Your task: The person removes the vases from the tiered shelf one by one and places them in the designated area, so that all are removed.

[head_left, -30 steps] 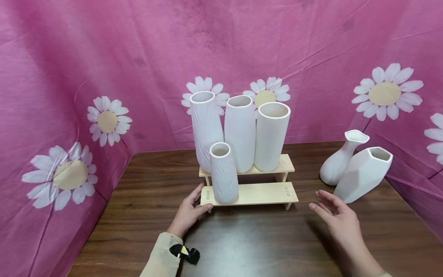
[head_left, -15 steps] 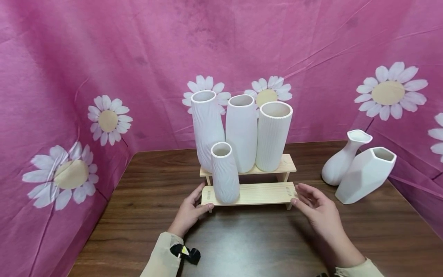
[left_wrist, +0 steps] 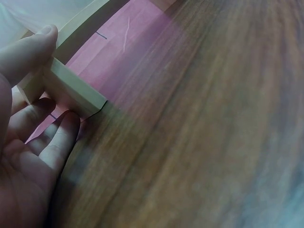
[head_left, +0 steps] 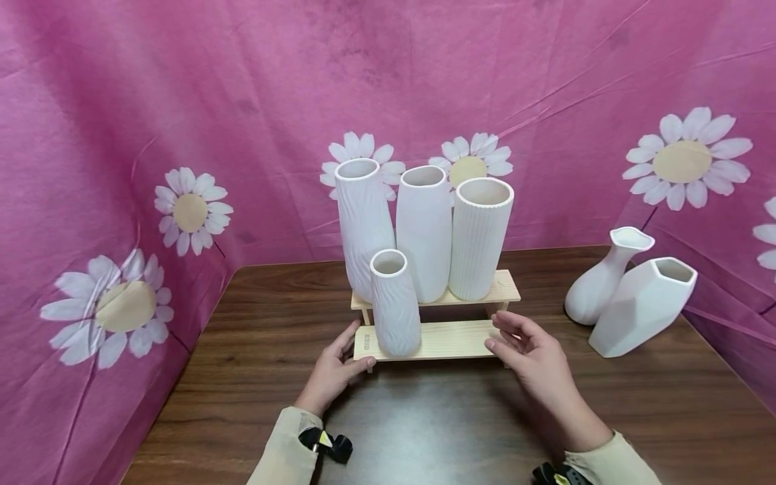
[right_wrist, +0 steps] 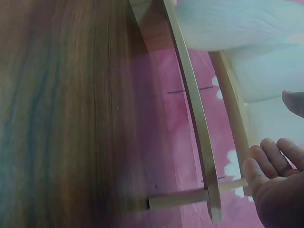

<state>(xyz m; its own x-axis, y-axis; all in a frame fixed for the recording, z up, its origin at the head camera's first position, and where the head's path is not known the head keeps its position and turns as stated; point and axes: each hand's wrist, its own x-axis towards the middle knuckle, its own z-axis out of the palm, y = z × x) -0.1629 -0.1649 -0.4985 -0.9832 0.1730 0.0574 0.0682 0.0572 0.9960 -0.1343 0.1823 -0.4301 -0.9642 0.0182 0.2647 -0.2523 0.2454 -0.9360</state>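
Observation:
A two-step wooden display stand [head_left: 451,340] sits mid-table. My left hand [head_left: 330,374] grips the left end of its lower step. In the left wrist view the thumb [left_wrist: 31,52] lies against the plank and the fingers curl by the leg [left_wrist: 71,90]. A small white textured vase [head_left: 397,313] stands upright on that step, towards the left. My right hand [head_left: 539,357] hovers at the step's right end, fingers loosely bent and holding nothing. On the upper step stand a tall wavy-textured vase [head_left: 364,229], a smooth vase [head_left: 423,236] and a ribbed vase [head_left: 479,246].
To the right on the brown wooden table [head_left: 242,377] are a narrow-necked white vase [head_left: 597,286] and a faceted white vase [head_left: 642,306], which looks tilted. A pink cloth [head_left: 273,101] with printed daisies hangs behind and at both sides.
My right hand has moved left, from beside the faceted vase to the right end of the lower step. The left hand stays on the stand, and the vases keep their places.

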